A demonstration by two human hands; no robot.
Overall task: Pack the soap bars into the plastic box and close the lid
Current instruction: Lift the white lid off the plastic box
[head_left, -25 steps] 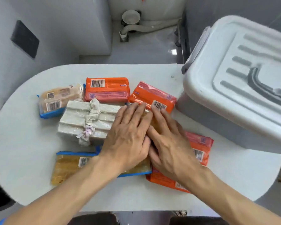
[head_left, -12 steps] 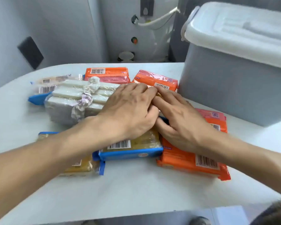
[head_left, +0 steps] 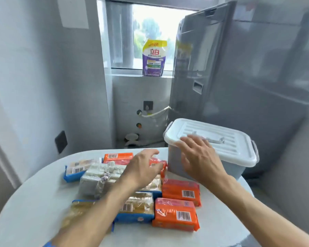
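Reaching over soap packs on a round white table [head_left: 34, 207] toward a lidded box.

At the table's left side lie a blue-edged soap pack [head_left: 77, 171] with a barcode, and a clear-wrapped bundle of white soap bars [head_left: 98, 177] tied with ribbon; nearer the front edge are two more blue-edged yellow packs [head_left: 137, 207]. The left hand [head_left: 143, 168] hovers loosely open, fingers half curled, over an orange pack [head_left: 159, 164]; whether it touches cannot be told. Four orange packs show in all, two at the front [head_left: 175, 214] carrying barcodes; their print is too blurred to read. The right hand [head_left: 198, 157] is spread open, empty, in front of the grey plastic box [head_left: 235, 168] at the right back edge, its white lid [head_left: 221, 145] on.
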